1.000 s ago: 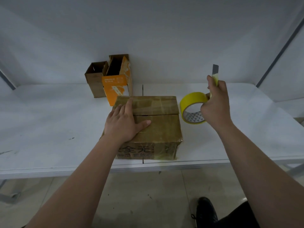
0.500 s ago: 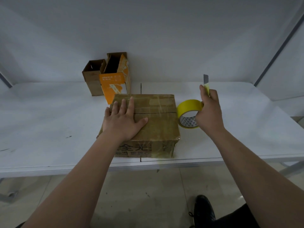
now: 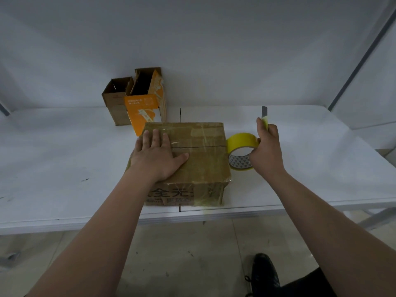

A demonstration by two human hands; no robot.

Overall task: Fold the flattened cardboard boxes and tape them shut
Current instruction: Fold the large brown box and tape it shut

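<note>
A brown cardboard box with its top flaps folded down stands at the front edge of the white table. My left hand lies flat on the left half of its lid, fingers spread. My right hand grips a yellow tape roll that touches the box's right side. The same hand also holds a yellow utility knife with its blade pointing up.
Two open boxes stand at the back of the table by the wall: a plain brown one and a taller orange one. A table seam runs under the box. My black shoe is on the floor below.
My right hand has brought the tape roll and knife lower and leftward until the roll meets the box's right side. My left hand stays flat on the lid.
</note>
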